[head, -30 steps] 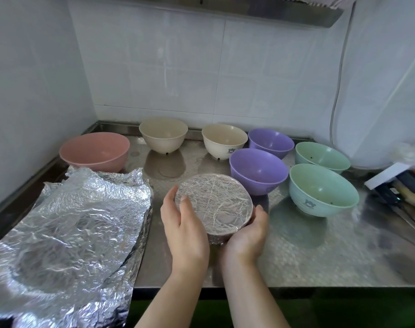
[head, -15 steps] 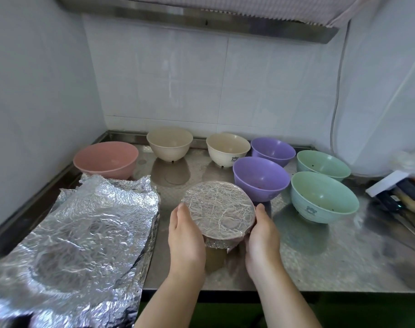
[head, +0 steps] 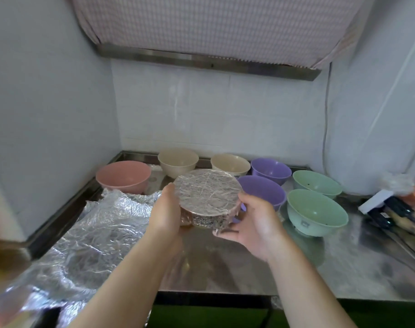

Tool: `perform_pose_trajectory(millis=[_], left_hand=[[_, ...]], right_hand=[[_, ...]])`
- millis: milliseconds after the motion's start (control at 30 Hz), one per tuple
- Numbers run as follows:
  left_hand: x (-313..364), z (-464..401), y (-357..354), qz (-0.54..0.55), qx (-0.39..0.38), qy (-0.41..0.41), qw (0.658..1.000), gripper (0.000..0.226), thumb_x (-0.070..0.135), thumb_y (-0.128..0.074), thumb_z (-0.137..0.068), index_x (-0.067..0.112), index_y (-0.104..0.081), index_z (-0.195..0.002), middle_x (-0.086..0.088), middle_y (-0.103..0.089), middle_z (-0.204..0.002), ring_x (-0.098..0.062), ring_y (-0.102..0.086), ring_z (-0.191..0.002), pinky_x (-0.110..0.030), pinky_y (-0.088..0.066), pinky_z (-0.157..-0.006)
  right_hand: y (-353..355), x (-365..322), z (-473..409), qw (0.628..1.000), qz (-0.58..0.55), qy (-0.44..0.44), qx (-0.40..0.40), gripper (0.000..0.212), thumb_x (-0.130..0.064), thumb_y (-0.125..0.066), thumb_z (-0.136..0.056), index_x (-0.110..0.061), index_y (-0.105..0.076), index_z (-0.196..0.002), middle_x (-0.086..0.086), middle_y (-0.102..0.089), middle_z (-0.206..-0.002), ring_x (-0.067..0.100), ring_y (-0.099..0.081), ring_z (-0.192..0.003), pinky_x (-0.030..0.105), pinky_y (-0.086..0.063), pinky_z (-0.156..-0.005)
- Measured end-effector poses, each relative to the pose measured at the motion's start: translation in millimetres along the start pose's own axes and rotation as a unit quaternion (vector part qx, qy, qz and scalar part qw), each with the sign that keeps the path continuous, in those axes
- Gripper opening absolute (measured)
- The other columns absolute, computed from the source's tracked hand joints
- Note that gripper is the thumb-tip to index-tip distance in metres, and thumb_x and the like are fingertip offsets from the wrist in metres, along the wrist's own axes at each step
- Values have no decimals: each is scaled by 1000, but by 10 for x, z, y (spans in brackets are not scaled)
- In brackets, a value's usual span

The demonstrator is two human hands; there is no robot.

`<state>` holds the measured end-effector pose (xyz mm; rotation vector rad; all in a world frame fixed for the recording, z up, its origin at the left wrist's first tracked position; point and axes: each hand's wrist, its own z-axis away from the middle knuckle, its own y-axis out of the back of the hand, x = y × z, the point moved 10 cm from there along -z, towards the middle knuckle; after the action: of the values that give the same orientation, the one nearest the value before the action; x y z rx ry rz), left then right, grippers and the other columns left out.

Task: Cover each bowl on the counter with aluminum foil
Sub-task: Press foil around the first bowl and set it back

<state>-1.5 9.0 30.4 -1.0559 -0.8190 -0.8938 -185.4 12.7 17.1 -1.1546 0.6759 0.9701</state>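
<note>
Both hands, left hand [head: 165, 215] and right hand [head: 256, 223], fingers pressed on foil-covered bowl [head: 207, 195], held above shiny metal bench [head: 343, 268]. Crinkly foil sheet [head: 95, 233] at left. White walls.

white tiled walls [head: 225, 110], steel counter [head: 343, 275]

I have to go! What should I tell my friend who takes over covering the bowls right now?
Left hand and right hand grip the round foil-covered bowl, lifted above the steel counter.
Done: that one bowl.
Left: seven open bowls at the back: pink bowl, two cream bowls, two purple bowls, two green bowls.
Crinkled aluminium foil sheet lies on the left.
</note>
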Motion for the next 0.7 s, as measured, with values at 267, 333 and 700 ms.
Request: perform_pose_trajectory(millis=[267, 333, 700], left_hand=[[272, -36, 178, -1, -73, 25, 997, 42, 42, -60, -98, 15, -67, -129, -12, -60, -90, -29, -57, -79, -45, -56, -79], [279, -103, 232, 7, -91, 38, 995, 45, 45, -61, -97, 14, -66, -129, -13, -58, -93, -34, -63, -80, -53, -59, -83], [507, -758, 529, 79, -70, 24, 994, 48, 32, -63, -97, 2, -60, -135, -28, -60, -127, -51, -66, -110, -63, -60, -82]], right_hand=[[-255, -61, -61, 999, -41, 19, -28, 31, -27, -61, -100, -14, -67, -128, 14, -74, -126, 38, -70, -116, 60, -55, -100], [-321, -46, -88, 999, -38, 16, -32, 35, -26, -63, -100, -13, -65, -133, 18, -75, -124, 40, -70, -117, 59, -56, -99], [-557, 2, -794, 999, -27, -19, -27, 47, -44, -62, -102, -12, -65, -135, 31, -66, -132, 49, -72, -112, 56, -58, -98]])
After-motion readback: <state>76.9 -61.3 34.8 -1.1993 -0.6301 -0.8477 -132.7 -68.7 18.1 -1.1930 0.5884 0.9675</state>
